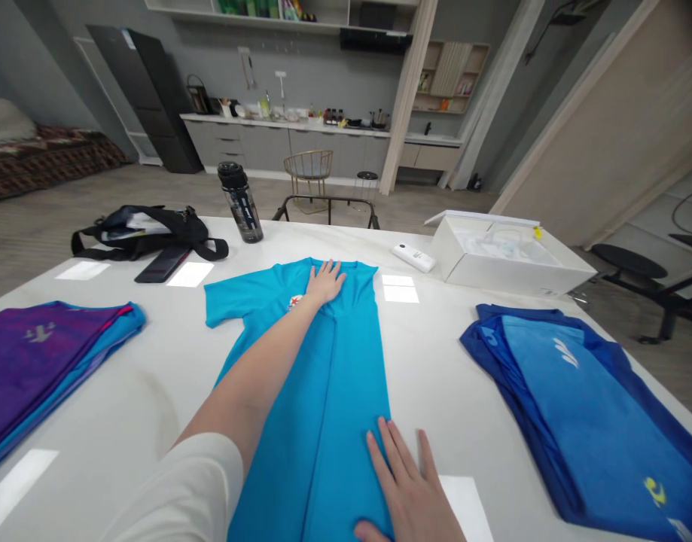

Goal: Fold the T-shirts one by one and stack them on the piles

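Note:
A turquoise T-shirt [334,376] lies flat in the middle of the white table [436,361], its right side folded in along the length. My left hand [324,281] reaches far forward and rests flat near the collar, fingers spread, beside a small red badge. My right hand [405,482] lies flat on the shirt's lower right edge, fingers stretched out. Neither hand grips anything.
A purple and blue stack of shirts [35,361] lies at the left, a dark blue stack [583,399] at the right. Behind stand a dark water bottle [241,203], a black bag [147,229] with a phone [162,265], a white remote [414,257] and an open white box [504,256].

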{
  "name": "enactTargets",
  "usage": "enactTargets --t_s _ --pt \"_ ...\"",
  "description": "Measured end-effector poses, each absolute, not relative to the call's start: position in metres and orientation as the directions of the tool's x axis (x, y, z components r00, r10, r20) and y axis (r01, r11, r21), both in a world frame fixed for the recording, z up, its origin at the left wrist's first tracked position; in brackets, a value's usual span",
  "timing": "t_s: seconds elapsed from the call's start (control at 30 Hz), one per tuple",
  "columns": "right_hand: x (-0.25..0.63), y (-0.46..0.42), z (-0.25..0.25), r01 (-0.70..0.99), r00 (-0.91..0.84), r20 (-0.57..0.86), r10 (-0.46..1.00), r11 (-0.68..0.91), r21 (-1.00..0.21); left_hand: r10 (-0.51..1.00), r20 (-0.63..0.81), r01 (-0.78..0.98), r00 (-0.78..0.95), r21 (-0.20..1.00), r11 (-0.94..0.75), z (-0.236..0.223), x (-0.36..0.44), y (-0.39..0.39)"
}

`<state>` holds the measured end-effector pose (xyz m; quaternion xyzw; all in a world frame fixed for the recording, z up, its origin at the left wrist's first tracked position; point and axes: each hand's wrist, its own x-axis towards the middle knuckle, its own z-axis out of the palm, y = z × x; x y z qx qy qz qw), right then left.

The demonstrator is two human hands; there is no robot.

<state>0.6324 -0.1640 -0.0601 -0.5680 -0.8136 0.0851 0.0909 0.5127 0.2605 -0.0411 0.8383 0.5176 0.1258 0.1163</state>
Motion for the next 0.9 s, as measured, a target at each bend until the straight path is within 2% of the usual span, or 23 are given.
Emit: enactTargets --t_s 0.1,0.27,0.37,0.5,0.57,0.63,0.77,0.9 --pt "0.632 -0.167 -0.055 0.918 -0.329 0.045 0.943 0.331 -0.219 0.893 0.182 0.834 0.412 0.319 -0.45 -0.036 0.476 0.26" --pt "0.615 -0.136 -0.021 0.925 -0.245 0.101 0.964 0.264 -0.273 0.954 0.203 0.941 0.223 0.211 -0.265 -0.036 0.38 0.251" --pt "0.586 -0.075 0.005 0.858 -0.255 0.144 0.956 0.292 -0.423 0.98 0.191 0.979 0.049 0.188 -0.086 -0.038 0.319 0.242" --pt "0.521 0.043 0.023 0.642 -0.329 0.165 0.93 0.349 -0.682 0.97 0.175 0.969 -0.168 0.21 0.13 -0.035 0.258 0.223" --pt "0.479 0.102 0.023 0.544 -0.269 0.11 0.957 0.246 -0.802 0.96 0.165 0.954 -0.224 0.241 0.181 -0.032 0.238 0.21" --pt "0.436 0.154 0.02 0.452 -0.171 -0.016 0.985 0.064 -0.89 0.954 0.176 0.945 -0.242 0.265 0.191 -0.029 0.226 0.196" --pt "0.362 0.221 0.009 0.483 -0.118 -0.07 0.991 -0.004 -0.876 0.925 0.177 0.916 -0.335 0.29 0.276 -0.026 0.22 0.179" --pt "0.32 0.248 -0.007 0.606 -0.095 -0.086 0.992 -0.011 -0.796 0.936 0.049 0.87 -0.349 0.388 0.304 -0.026 0.229 0.179"
